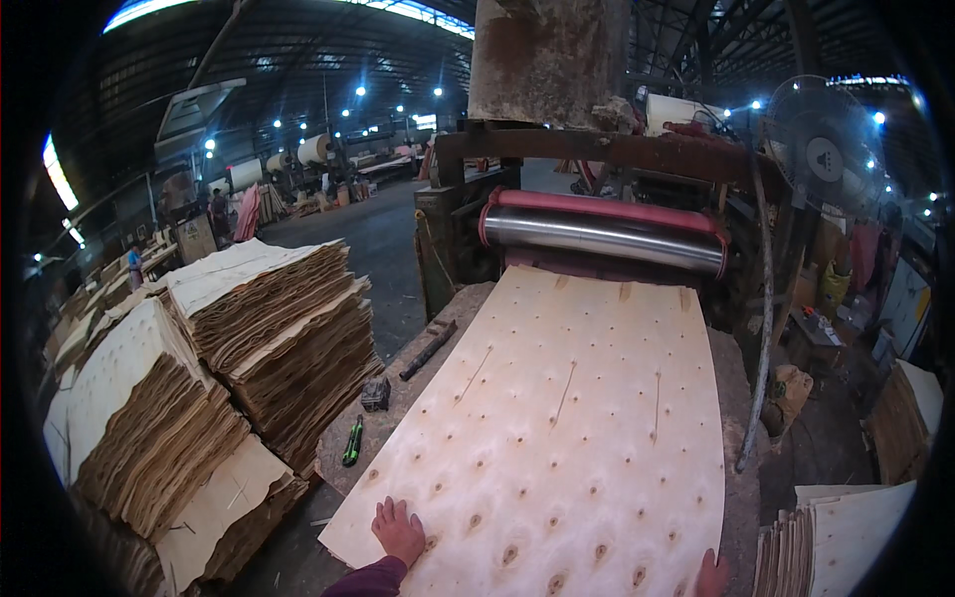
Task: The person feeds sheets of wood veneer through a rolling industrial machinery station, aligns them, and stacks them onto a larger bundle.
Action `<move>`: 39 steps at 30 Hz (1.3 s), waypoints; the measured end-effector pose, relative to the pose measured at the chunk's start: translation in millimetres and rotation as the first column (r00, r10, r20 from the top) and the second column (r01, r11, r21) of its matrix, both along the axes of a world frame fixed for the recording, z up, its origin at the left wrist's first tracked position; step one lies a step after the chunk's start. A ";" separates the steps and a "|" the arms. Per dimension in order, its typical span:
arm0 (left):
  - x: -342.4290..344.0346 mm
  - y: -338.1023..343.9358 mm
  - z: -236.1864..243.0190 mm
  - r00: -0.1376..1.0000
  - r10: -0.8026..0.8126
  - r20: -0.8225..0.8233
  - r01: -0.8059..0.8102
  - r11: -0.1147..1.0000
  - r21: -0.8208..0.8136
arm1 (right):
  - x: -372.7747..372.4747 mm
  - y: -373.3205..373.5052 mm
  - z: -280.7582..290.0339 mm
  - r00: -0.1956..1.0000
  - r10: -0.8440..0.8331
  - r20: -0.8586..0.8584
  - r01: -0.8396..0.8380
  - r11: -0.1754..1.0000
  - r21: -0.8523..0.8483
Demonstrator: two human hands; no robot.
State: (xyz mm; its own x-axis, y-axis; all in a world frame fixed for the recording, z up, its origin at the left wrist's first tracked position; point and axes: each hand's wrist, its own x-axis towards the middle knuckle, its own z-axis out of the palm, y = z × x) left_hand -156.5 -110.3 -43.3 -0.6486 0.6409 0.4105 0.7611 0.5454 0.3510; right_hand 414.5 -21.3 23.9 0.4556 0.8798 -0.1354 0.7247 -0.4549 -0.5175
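Note:
A pale veneer sheet [587, 448] with several knots and thin slits lies on the machine's table [741, 468], its far end just below a roller pair [597, 242], one red and one steel. My left hand [396, 532], in a purple sleeve, rests on the sheet near its left edge, fingers spread and open. At the lower right, my right hand [712, 572] is closed on the sheet's right edge, partly cut off by the frame. Left of the sheet are a green cutter [352, 441], a dark block [375, 396] and a dark bar [428, 348].
Veneer stacks stand at left [269, 333], lower right [856, 542] and far right [895, 428]. A fan [824, 159] and grey hose [761, 338] are right of the roller machine [607, 149]. Distant people [134, 267] are at back left, beyond a grey floor [393, 298].

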 end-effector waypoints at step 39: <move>-0.7 0.1 -2.1 1.000 0.002 -0.013 -0.002 1.000 0.003 | -0.1 0.4 0.0 1.000 -0.005 -0.016 0.005 1.000 0.013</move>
State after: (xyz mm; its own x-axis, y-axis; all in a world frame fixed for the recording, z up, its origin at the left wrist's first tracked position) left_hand -157.3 -110.3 -45.4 -0.6445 0.6384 0.4208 0.7646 0.5456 0.3432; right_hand 414.4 -20.9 23.9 0.4581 0.8791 -0.1315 0.7139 -0.4520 -0.5348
